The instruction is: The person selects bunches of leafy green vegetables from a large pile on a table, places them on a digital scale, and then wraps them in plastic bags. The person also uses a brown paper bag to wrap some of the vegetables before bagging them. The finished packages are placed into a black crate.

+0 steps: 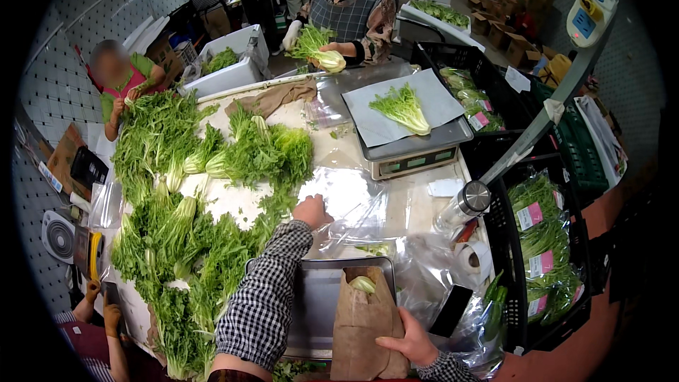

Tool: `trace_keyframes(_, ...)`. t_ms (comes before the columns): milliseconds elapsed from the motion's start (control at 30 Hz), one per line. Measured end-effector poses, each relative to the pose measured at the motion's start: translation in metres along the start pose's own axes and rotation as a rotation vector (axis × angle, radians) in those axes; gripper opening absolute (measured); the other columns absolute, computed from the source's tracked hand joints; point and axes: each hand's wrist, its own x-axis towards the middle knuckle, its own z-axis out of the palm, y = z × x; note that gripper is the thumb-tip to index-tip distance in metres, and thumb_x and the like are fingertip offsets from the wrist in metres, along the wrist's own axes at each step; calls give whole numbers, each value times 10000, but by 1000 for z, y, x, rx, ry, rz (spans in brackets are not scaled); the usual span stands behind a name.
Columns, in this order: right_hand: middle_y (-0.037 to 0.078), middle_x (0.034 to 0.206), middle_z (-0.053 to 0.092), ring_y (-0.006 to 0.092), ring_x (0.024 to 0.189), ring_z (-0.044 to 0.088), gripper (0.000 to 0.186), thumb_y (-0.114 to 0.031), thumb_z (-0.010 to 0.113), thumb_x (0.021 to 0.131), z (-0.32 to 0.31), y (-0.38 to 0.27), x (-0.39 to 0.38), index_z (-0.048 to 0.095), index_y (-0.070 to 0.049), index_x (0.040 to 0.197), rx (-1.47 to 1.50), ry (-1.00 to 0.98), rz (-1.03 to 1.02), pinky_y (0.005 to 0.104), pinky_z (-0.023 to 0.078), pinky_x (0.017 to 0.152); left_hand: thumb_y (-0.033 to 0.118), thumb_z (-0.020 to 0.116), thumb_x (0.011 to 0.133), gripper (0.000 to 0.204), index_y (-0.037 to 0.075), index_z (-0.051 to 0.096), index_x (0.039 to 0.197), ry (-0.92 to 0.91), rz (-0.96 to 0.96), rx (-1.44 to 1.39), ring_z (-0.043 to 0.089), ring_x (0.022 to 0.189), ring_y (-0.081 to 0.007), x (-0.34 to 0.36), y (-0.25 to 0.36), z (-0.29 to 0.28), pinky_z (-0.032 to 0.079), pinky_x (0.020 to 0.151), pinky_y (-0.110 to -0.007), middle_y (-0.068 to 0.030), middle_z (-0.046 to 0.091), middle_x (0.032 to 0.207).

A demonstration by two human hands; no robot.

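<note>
Paper bag (368, 336): contents mostly hidden, only a pale tip showing; base cut off below. Left hand (311, 212): fingertips hard to make out. Worker opposite (350, 18): face blurred. Scale (416, 164): display too small to read.

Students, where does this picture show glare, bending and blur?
Head view: white glare washes out the clear film near the left hand; head view: lines on the wall bow near the black border; head view: a blurred patch hides the face of the co-worker opposite, while the paper bag looks sharp.

Pale dark-dotted wall (49, 88) far left of the left hand's fingers (320, 206) | white-topped table (416, 201) below them | reddish-brown floor (576, 361) far to their right
</note>
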Motion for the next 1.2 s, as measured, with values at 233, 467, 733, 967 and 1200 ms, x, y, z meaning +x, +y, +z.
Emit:
trace_keyframes(233,99,1204,589,154,1102,560,646,-160,810,795,-2,5,-1,454,42,1296,1,3,-29,323,466,957,216,674,776,139,90,710,820,149,72,15,678,796,-347,-3,-1,1,543,710,-453,-160,696,807)
trace_keyframes(467,119,1209,592,175,1099,578,627,-143,789,802,-9,27,-2,450,52,1292,-41,22,-85,329,470,960,160,638,814,93,107,715,805,271,406,275,681,765,-320,-35,34,-111,540,639,-429,-107,689,762)
trace_keyframes(733,125,1178,622,175,1042,614,591,-151,793,803,5,29,-20,481,69,1255,137,51,-130,318,497,913,78,605,802,61,56,661,813,497,399,223,663,788,-336,-65,40,-152,525,672,-460,-131,668,803)
trace_keyframes(967,144,1207,608,205,1085,609,612,-104,779,799,9,23,-39,456,57,1294,246,55,-120,334,504,929,84,607,826,19,94,596,816,669,414,373,637,764,-288,-103,59,-181,504,631,-408,-83,625,783)
trace_keyframes(1200,136,1191,614,214,1054,625,573,-80,753,814,-2,29,-51,459,42,1290,288,135,-174,347,515,923,29,594,790,86,73,583,862,814,589,249,631,735,-293,-185,93,-245,502,627,-400,-98,605,757)
